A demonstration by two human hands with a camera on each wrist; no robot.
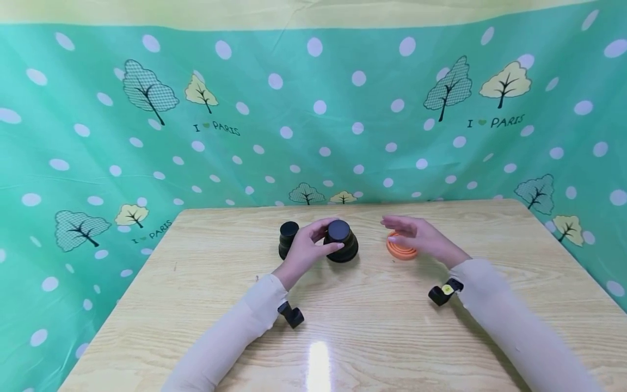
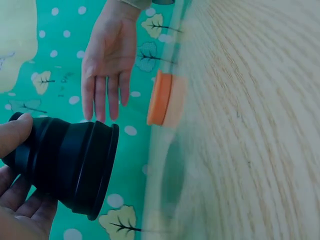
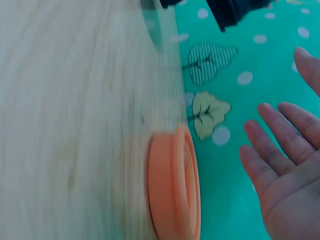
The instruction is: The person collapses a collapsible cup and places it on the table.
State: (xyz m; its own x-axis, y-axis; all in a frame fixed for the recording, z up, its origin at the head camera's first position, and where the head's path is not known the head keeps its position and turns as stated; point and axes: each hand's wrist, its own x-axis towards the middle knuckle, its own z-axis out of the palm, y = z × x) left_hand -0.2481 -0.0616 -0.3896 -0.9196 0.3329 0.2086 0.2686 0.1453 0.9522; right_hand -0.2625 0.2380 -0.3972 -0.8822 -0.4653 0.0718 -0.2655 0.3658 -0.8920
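Observation:
My left hand (image 1: pixel 305 251) grips a black collapsible cup (image 1: pixel 341 245) near its narrow end, thumb on one side and fingers on the other. That cup is drawn out to its stepped shape, wide rim downward; the left wrist view shows a gap between rim and table. Fingers extended, my right hand (image 1: pixel 425 235) hovers over a flat, folded orange collapsible cup (image 1: pixel 403 250) without holding it. In the right wrist view the orange cup (image 3: pixel 167 185) lies on the table beside the palm. A second black stepped cup (image 1: pixel 288 234) stands left of my left hand, partly hidden by it.
A light wood-grain table (image 1: pixel 362 316) lies beneath everything. Behind it hangs a green dotted cloth (image 1: pixel 343 109) with tree prints. Small black wrist cameras (image 1: pixel 292 316) are strapped to both sleeves.

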